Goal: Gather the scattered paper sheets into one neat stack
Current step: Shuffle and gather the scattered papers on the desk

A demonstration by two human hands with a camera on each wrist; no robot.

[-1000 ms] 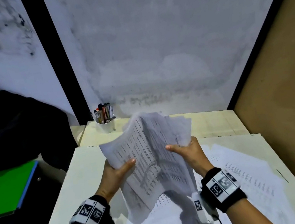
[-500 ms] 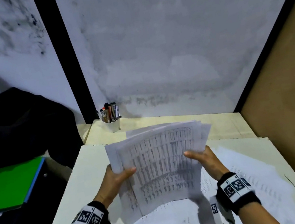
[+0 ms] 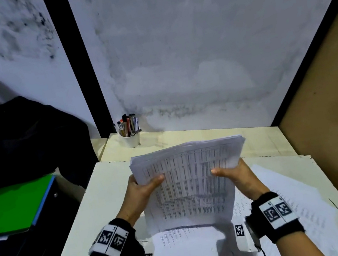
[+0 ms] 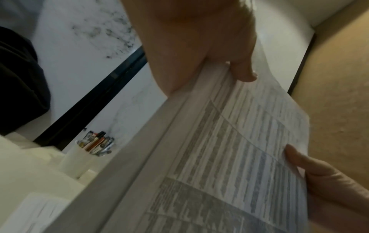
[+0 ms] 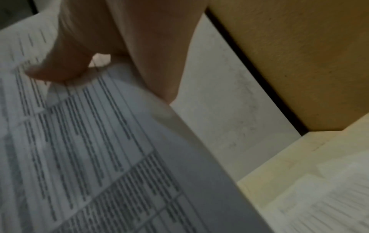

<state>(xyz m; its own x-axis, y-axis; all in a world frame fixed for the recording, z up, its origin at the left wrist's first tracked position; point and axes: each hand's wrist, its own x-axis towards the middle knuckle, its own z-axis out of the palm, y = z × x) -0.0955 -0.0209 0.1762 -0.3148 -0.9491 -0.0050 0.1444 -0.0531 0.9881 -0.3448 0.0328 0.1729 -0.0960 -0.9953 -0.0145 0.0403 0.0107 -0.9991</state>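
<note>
I hold a bundle of printed paper sheets point(image 3: 190, 182) upright above the pale table point(image 3: 88, 214). My left hand point(image 3: 145, 188) grips its left edge, thumb on the front page. My right hand point(image 3: 232, 173) grips the right edge the same way. The bundle's top edges are nearly level, and its lower edge hangs free above the table. More printed sheets point(image 3: 291, 214) lie spread flat on the table underneath and to the right. The left wrist view shows the bundle point(image 4: 229, 149) edge-on under my left hand point(image 4: 199, 47). In the right wrist view my thumb point(image 5: 60, 67) presses the printed page point(image 5: 89, 149).
A white cup of pens point(image 3: 130, 135) stands at the table's far left corner by the wall. A brown board point(image 3: 331, 121) closes the right side. A green folder point(image 3: 8, 208) and dark cloth point(image 3: 19, 140) lie off to the left, below table level.
The bundle has turned from a skewed, fanned slant to square and upright. The sheets have drawn together, and both hands have shifted to its side edges.
</note>
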